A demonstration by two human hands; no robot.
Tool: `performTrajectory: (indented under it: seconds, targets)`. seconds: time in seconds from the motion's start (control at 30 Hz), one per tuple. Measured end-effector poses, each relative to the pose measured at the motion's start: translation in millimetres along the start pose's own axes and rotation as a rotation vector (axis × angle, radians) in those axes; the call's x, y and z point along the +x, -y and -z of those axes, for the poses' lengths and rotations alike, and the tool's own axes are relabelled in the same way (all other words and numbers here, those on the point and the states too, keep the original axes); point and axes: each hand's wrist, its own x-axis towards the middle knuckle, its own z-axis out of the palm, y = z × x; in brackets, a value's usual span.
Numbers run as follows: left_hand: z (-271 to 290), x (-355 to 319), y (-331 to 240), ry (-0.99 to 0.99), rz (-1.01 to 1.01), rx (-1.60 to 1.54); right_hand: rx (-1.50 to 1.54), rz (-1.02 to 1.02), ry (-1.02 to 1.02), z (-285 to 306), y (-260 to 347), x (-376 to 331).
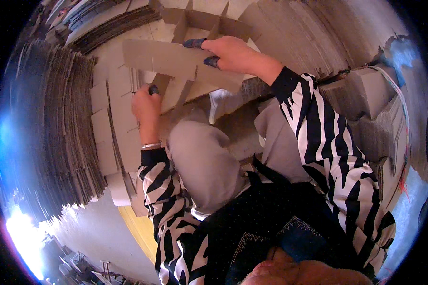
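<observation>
A long flat cardboard strip (164, 58) stretches across in front of me, above my knees. My right hand (233, 54) pinches its upper edge, with dark covers on the index finger and thumb. Shorter cardboard strips (178, 97) cross beneath the long one, toward my lap. My left hand (146, 102) is closed at the left end of these pieces, its dark-tipped thumb against a cardboard edge; its other fingers are partly hidden. Just beyond the right hand stands a cardboard divider grid (202, 21) of crossed strips.
A tall stack of cardboard sheets (57, 123) rises at the left, with lighter pieces (104, 128) beside it. More cardboard is stacked at the far left (114, 28) and far right (295, 33). Cardboard bundles (361, 90) and a pale cord (399, 90) are at the right.
</observation>
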Motion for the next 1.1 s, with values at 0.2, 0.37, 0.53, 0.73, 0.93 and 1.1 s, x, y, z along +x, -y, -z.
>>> performTrajectory:
  seconds: [0.2,0.37,0.53,0.73,0.93,1.1]
  targets:
    - [15.3,-22.5,-16.8,-0.133,-0.136,0.058,-0.081,0.000,0.000,-3.2,20.4,7.1]
    - [3.2,-36.2,-32.1,0.208,-0.274,0.036,-0.064,-0.037,-0.049,-13.2,17.8,4.8]
    - [-2.3,-34.5,-37.2,0.247,-0.410,0.056,-0.039,0.037,-0.088,-26.8,18.5,11.5]
    - [-6.0,-34.4,-42.7,0.161,-0.293,0.022,-0.081,0.021,-0.025,-22.3,22.8,-8.6]
    - [-3.9,-35.7,-47.0,0.217,-0.318,0.067,-0.007,-0.036,-0.131,-53.1,15.8,-39.8]
    - [4.1,-30.8,-49.5,-0.228,-0.374,-0.126,0.013,-0.103,-0.132,-58.5,-3.0,-54.3]
